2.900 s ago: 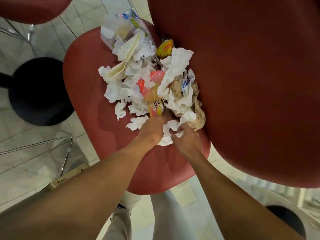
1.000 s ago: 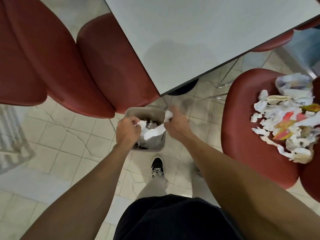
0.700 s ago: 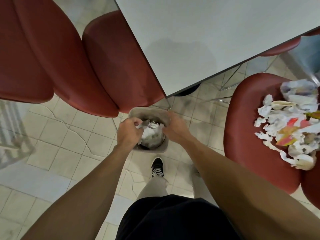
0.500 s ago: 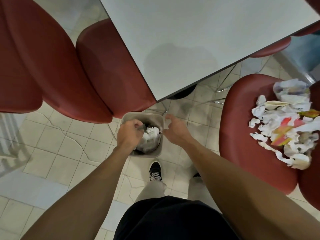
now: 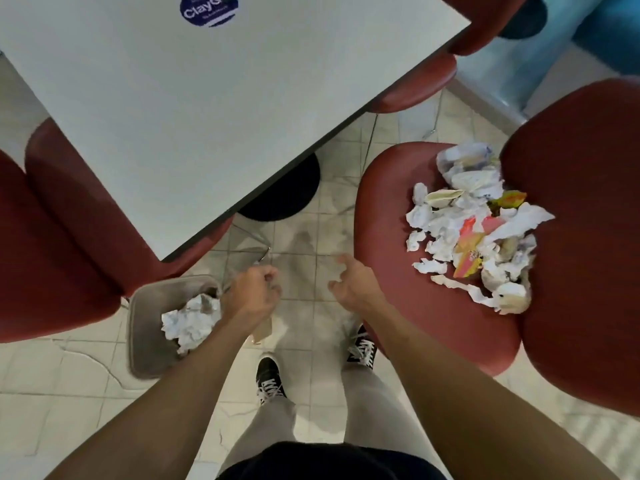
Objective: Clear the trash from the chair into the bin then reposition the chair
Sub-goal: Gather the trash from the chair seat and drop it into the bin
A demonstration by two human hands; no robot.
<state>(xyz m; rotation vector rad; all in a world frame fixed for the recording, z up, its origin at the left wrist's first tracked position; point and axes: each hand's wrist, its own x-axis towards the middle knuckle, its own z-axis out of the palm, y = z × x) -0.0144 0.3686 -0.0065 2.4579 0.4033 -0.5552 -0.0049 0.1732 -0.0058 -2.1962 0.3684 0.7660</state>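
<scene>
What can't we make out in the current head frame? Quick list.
- Bin: its right side and depth, covered by the left forearm and crumpled paper.
- Left hand: fingers curled, motion-blurred; whether it holds anything cannot be told.
- Trash pile on the chair: wrapper print too small to read; lower pieces buried.
- Table sticker: cut by the top edge.
- Chair legs: hidden under the seat.

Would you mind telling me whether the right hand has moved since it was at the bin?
Yes: the right hand has left the bin, toward the littered chair.
</scene>
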